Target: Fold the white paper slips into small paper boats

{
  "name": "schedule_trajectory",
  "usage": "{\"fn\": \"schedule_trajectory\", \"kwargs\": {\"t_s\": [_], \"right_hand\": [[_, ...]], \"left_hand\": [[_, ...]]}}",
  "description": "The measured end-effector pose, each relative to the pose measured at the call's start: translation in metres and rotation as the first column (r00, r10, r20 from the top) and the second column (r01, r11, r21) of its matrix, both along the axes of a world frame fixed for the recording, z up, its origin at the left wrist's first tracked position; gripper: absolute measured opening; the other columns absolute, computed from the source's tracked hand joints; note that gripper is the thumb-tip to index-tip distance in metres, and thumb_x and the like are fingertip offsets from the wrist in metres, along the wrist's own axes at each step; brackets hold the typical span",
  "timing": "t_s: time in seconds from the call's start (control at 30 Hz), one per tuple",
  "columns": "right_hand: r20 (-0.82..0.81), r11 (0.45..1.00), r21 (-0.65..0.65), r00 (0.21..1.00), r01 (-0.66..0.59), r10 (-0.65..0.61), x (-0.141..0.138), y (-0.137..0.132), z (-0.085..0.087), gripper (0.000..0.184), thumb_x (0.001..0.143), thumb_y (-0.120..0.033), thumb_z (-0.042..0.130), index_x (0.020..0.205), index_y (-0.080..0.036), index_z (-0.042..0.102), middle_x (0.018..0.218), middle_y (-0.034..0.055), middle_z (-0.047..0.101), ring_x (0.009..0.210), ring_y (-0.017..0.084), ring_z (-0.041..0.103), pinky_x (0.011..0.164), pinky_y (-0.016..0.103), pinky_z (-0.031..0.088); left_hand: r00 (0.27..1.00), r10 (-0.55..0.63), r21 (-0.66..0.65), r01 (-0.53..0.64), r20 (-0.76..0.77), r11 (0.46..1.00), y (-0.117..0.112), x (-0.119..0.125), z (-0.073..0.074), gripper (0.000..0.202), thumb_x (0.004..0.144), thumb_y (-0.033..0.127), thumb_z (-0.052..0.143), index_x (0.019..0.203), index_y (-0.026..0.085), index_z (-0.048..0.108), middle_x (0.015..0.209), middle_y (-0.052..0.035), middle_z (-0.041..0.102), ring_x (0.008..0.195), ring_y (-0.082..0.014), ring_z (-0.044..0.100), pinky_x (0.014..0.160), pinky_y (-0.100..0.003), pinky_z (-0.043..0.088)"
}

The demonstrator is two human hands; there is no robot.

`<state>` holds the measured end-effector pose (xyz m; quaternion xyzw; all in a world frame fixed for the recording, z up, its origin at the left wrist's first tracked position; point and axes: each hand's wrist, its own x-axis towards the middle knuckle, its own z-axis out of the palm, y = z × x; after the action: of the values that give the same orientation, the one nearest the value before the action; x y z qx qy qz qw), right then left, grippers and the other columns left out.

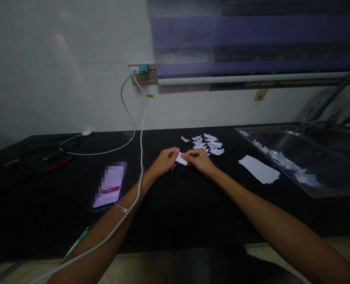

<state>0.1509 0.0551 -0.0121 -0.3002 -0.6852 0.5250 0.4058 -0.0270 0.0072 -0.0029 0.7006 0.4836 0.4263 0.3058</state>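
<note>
My left hand [165,160] and my right hand [199,159] meet over the black counter [169,205], both pinching one small white paper piece [181,159] between fingertips. Just behind them lies a cluster of several small folded white paper pieces [207,143]. A stack of white paper slips [259,169] lies to the right of my right hand. A thin bangle sits on my left wrist.
A phone [110,184] with a lit screen lies left of my left arm. A white cable [141,134] and a teal cable run from a wall socket [144,73]. A steel sink [313,157] at right holds paper scraps. Dark wires and pens lie far left.
</note>
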Motion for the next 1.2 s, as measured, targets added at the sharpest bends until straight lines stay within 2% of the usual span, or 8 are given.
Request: {"fn": "schedule_trajectory", "kwargs": {"t_s": [0.2, 0.37, 0.5, 0.7, 0.83, 1.0, 1.1, 1.2], "right_hand": [[-0.030, 0.999, -0.006, 0.999, 0.038, -0.038, -0.001, -0.004, 0.007, 0.041, 0.066, -0.055, 0.080, 0.066, -0.015, 0.072, 0.050, -0.0004, 0.057, 0.047, 0.010, 0.044, 0.047, 0.025, 0.028], [-0.028, 0.997, 0.004, 0.997, 0.073, -0.073, -0.002, -0.002, 0.002, 0.041, 0.067, -0.056, 0.078, 0.066, -0.015, 0.072, 0.052, -0.0005, 0.057, 0.047, 0.010, 0.043, 0.047, 0.025, 0.029], [-0.039, 0.998, 0.030, 0.998, 0.048, -0.047, -0.001, 0.003, -0.001, 0.036, 0.075, -0.052, 0.072, 0.074, -0.016, 0.073, 0.061, 0.0005, 0.062, 0.053, 0.012, 0.049, 0.052, 0.026, 0.036], [0.058, 0.979, 0.199, 0.998, -0.041, 0.030, 0.006, 0.013, -0.002, 0.028, 0.084, -0.043, 0.063, 0.085, -0.017, 0.074, 0.085, 0.0053, 0.072, 0.077, 0.019, 0.062, 0.070, 0.031, 0.047], [0.111, 0.956, 0.291, 0.994, -0.023, -0.010, 0.007, 0.016, -0.004, 0.027, 0.087, -0.040, 0.061, 0.090, -0.017, 0.073, 0.088, 0.0063, 0.073, 0.081, 0.020, 0.064, 0.076, 0.034, 0.048], [0.157, 0.891, 0.449, 0.976, 0.062, -0.148, 0.008, 0.010, -0.002, 0.037, 0.083, -0.040, 0.069, 0.113, -0.019, 0.068, 0.108, 0.0091, 0.069, 0.086, 0.020, 0.063, 0.074, 0.034, 0.049], [0.179, 0.818, 0.574, 0.973, 0.016, -0.145, 0.009, 0.007, 0.000, 0.049, 0.077, -0.039, 0.078, 0.121, -0.022, 0.064, 0.117, 0.0102, 0.064, 0.104, 0.024, 0.061, 0.086, 0.039, 0.050], [0.190, 0.774, 0.632, 0.975, -0.030, -0.118, 0.011, 0.008, 0.000, 0.046, 0.078, -0.035, 0.078, 0.119, -0.023, 0.064, 0.115, 0.0095, 0.064, 0.110, 0.026, 0.060, 0.096, 0.044, 0.046]], "left_hand": [[0.999, -0.051, -0.021, 0.052, 0.017, 0.998, -0.002, 0.001, 0.002, 0.054, 0.094, 0.063, 0.041, 0.076, 0.015, 0.057, 0.047, 0.0060, 0.043, 0.040, -0.0078, 0.040, 0.040, -0.020, 0.027], [0.998, -0.057, -0.002, 0.057, 0.022, 0.998, 0.000, 0.003, -0.002, 0.054, 0.095, 0.063, 0.039, 0.072, 0.016, 0.052, 0.052, 0.0046, 0.044, 0.046, -0.0081, 0.041, 0.044, -0.020, 0.030], [0.980, -0.098, -0.149, 0.124, 0.172, 0.981, 0.001, 0.005, -0.003, 0.051, 0.093, 0.065, 0.041, 0.074, 0.018, 0.048, 0.052, 0.0073, 0.039, 0.041, -0.0073, 0.036, 0.041, -0.020, 0.031], [0.977, -0.068, -0.196, 0.108, 0.203, 0.975, 0.006, -0.002, 0.001, 0.045, 0.090, 0.059, 0.048, 0.073, 0.018, 0.050, 0.053, 0.0043, 0.049, 0.042, -0.0074, 0.045, 0.041, -0.020, 0.027], [0.983, -0.059, -0.189, 0.091, 0.172, 0.978, 0.011, -0.008, 0.000, 0.032, 0.088, 0.047, 0.054, 0.075, 0.017, 0.052, 0.057, 0.0037, 0.055, 0.045, -0.0075, 0.049, 0.042, -0.019, 0.028], [0.990, -0.048, -0.124, 0.064, 0.132, 0.990, 0.010, -0.007, 0.000, 0.032, 0.089, 0.042, 0.057, 0.071, 0.016, 0.056, 0.055, 0.0040, 0.055, 0.046, -0.0077, 0.049, 0.047, -0.020, 0.035], [0.994, -0.024, -0.096, 0.035, 0.110, 0.995, 0.010, -0.006, 0.001, 0.035, 0.089, 0.044, 0.058, 0.068, 0.016, 0.056, 0.053, 0.0039, 0.054, 0.047, -0.0083, 0.050, 0.050, -0.020, 0.038], [0.993, -0.019, -0.072, 0.028, 0.120, 0.997, 0.011, -0.008, 0.001, 0.037, 0.089, 0.046, 0.060, 0.069, 0.016, 0.056, 0.054, 0.0038, 0.054, 0.048, -0.0086, 0.050, 0.050, -0.020, 0.040]]}}
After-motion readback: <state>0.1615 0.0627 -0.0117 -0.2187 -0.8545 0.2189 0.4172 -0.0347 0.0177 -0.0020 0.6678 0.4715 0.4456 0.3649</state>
